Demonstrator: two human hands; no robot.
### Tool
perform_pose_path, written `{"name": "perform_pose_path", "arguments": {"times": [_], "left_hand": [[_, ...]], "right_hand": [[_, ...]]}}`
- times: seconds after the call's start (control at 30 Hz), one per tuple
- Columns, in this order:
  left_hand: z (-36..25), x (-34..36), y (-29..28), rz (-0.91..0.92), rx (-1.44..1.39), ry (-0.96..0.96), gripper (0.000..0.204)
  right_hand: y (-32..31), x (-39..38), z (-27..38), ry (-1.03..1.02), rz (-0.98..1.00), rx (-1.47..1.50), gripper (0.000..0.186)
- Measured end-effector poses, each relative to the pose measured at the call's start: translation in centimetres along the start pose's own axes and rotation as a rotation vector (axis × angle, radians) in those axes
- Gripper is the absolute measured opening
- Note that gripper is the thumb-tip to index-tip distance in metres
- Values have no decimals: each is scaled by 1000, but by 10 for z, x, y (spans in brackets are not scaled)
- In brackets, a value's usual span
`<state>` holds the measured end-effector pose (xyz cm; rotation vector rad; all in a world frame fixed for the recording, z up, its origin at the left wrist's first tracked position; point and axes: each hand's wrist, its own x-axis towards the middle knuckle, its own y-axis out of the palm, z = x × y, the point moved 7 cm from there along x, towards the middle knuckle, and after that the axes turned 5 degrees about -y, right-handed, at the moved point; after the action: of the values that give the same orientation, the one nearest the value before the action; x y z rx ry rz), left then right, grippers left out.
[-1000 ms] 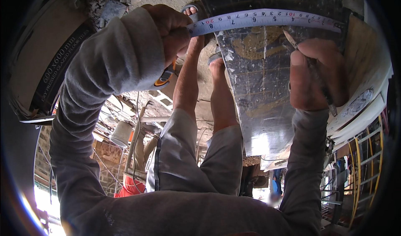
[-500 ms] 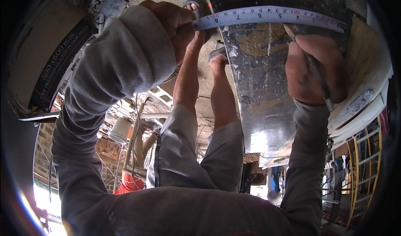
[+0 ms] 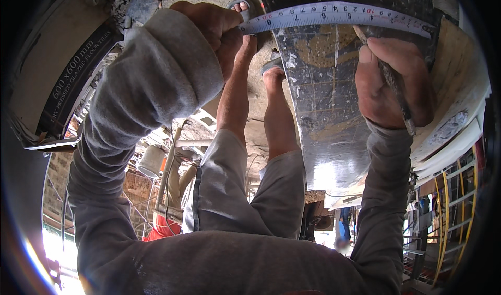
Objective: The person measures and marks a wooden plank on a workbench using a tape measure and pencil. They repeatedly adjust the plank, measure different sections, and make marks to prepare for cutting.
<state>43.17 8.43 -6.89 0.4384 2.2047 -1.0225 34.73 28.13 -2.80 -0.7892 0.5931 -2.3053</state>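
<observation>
A white tape measure (image 3: 313,13) stretches across a dark, paint-spattered panel (image 3: 323,117) at the upper right. My left hand (image 3: 219,31) is closed on the left end of the exposed tape, at the upper middle; the tape's case is hidden behind the hand and grey sleeve. My right hand (image 3: 391,83) rests over the panel, fingers closed on a worn pencil (image 3: 390,76) whose point lies just below the tape's lower edge.
A cardboard box (image 3: 39,81) stands at the left. My sandalled feet are on the rubble-strewn floor (image 3: 253,107), with grey broken pieces (image 3: 138,8) at top. A bucket (image 3: 151,162) hangs at middle left. A pale board (image 3: 459,70) and yellow-railed metal frames (image 3: 446,211) are at right.
Both hands and the tape have shifted slightly upward in the picture, the left hand also rightward. The tape case, partly visible a second ago, is now hidden. The pencil stays beside the tape.
</observation>
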Motion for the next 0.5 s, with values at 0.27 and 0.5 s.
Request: {"name": "perform_pose_path", "arguments": {"times": [0.27, 0.5], "left_hand": [[0, 0, -1, -58, 4, 33, 19], [2, 0, 0, -58, 29, 7, 19]], "right_hand": [[1, 0, 0, -47, -15, 8, 23], [2, 0, 0, -73, 3, 17, 24]]}}
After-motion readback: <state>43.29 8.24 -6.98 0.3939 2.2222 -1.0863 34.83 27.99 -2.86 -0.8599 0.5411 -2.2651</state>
